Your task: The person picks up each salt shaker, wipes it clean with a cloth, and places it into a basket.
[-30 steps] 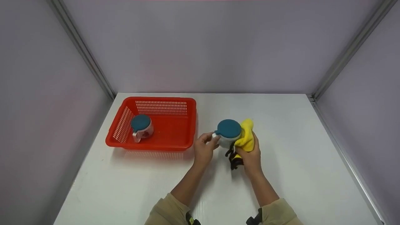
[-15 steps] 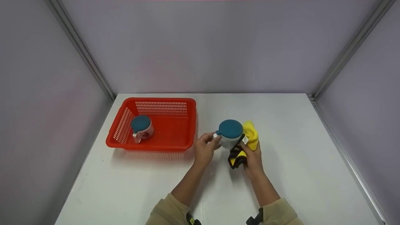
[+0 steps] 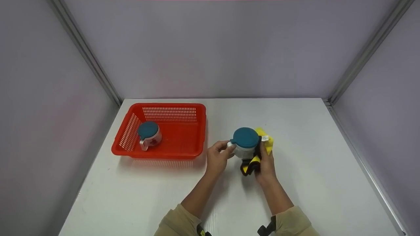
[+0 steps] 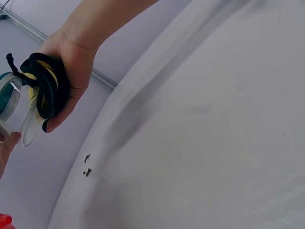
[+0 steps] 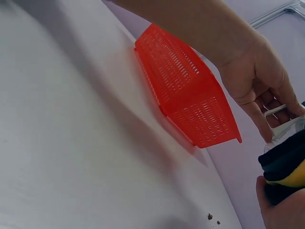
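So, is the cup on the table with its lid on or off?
On. The teal lid covers the cup, which the left hand holds by the handle while the right hand presses a yellow cloth against it.

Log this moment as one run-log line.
left hand: holds cup handle | right hand: presses yellow cloth to teal-lidded cup | second cup: in red basket | surface: white table

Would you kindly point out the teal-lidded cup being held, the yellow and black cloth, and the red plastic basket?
Teal-lidded cup (image 3: 246,137): head view, centre of its teal lid.
Yellow and black cloth (image 3: 268,145): head view, yellow fold right of the cup.
Red plastic basket (image 3: 183,137): head view, bare floor of the basket.
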Tool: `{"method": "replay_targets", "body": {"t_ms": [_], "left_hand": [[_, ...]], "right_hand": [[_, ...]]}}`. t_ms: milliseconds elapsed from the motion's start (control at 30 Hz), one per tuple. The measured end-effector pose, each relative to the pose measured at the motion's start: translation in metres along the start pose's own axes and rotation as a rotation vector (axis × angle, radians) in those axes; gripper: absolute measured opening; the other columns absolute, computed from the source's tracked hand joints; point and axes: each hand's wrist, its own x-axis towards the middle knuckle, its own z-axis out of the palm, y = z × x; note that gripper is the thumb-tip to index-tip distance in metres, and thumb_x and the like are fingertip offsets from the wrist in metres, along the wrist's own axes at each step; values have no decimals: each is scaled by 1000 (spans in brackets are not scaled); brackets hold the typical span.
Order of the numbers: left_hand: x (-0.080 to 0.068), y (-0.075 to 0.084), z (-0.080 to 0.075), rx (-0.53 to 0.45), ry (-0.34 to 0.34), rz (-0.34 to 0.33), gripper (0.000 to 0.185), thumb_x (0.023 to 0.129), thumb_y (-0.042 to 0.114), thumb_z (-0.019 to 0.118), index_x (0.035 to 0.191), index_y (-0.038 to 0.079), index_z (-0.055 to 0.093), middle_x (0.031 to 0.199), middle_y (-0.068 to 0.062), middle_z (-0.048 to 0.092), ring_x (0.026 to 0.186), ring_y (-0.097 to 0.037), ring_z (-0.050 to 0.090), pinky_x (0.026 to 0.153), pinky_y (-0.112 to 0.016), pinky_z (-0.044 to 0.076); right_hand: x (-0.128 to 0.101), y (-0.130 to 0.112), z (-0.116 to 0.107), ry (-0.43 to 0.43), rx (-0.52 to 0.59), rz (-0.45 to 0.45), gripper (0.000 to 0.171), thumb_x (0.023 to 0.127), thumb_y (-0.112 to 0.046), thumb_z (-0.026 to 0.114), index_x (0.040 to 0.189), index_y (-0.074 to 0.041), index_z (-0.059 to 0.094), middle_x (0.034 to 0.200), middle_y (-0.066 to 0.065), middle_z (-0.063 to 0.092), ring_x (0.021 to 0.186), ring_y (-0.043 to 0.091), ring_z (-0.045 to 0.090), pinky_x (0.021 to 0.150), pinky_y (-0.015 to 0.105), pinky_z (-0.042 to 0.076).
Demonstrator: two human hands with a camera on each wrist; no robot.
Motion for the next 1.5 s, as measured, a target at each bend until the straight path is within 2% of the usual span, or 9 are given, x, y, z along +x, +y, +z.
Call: {"method": "replay_targets", "body": {"t_ms": [267, 500, 633, 733, 867, 1033, 1233, 1333, 1500], "left_hand": [[-2, 0, 3, 9, 44, 4, 24, 87, 28, 76, 106, 14, 73, 98, -6, 70, 93, -23, 70, 78, -33, 60], [-3, 0, 4, 18, 67, 0, 25, 86, 31, 77, 105, 15, 73, 98, -5, 70, 93, -24, 70, 79, -34, 60], [-3, 1, 5, 45, 77, 30, 22, 86, 26, 77, 104, 13, 74, 94, -5, 70, 89, -21, 70, 76, -33, 61], [-3, 2, 7, 85, 93, 51, 19, 87, 25, 77, 102, 14, 74, 90, -3, 70, 83, -19, 69, 72, -31, 61], [-4, 4, 9, 110, 104, 45, 17, 87, 28, 77, 100, 18, 74, 89, 1, 71, 79, -19, 68, 70, -32, 61], [-6, 4, 13, 88, 113, 37, 16, 87, 28, 76, 99, 18, 74, 90, 0, 70, 83, -17, 70, 74, -30, 61], [-6, 1, 15, 41, 129, 96, 15, 87, 21, 76, 99, 12, 74, 88, -5, 70, 83, -19, 70, 73, -31, 61], [-7, -1, 16, 35, 138, 107, 14, 87, 21, 76, 100, 13, 74, 88, -4, 69, 83, -19, 71, 74, -31, 61], [-6, -1, 14, 62, 146, 127, 15, 88, 25, 75, 100, 17, 74, 87, -2, 69, 77, -19, 68, 69, -31, 61]], "right_hand": [[-5, 2, 3, -51, -104, -80, 72, 91, -56, 60, 150, -37, 23, 146, 0, 38, 133, 21, 40, 116, 41, 36], [-7, 8, 4, -40, -389, -259, 87, 88, -48, 70, 154, -44, 13, 145, -5, 41, 126, 19, 47, 116, 40, 34], [-13, 5, 9, -35, -454, -352, 87, 92, -33, 70, 156, -41, 11, 142, -3, 43, 120, 19, 47, 112, 39, 37], [-22, -1, 16, -29, -464, -417, 90, 92, -23, 71, 158, -34, 11, 143, 1, 42, 120, 19, 45, 111, 40, 37], [-30, -3, 24, 5, -498, -498, 94, 88, -25, 76, 158, -27, 13, 139, 2, 44, 118, 18, 45, 113, 41, 35], [-32, 0, 31, 35, -481, -578, 97, 84, -24, 79, 157, -25, 15, 136, 0, 46, 118, 16, 47, 113, 39, 38], [-35, 7, 39, 96, -459, -637, 101, 82, -20, 81, 157, -21, 14, 138, 0, 45, 116, 14, 47, 107, 30, 43], [-32, 13, 39, 117, -437, -637, 103, 81, -19, 82, 158, -23, 12, 139, 0, 44, 117, 14, 47, 108, 29, 42], [-18, 29, 32, 142, -392, -620, 107, 78, -18, 84, 156, -35, 12, 139, -4, 44, 117, 14, 47, 107, 28, 43]]}}
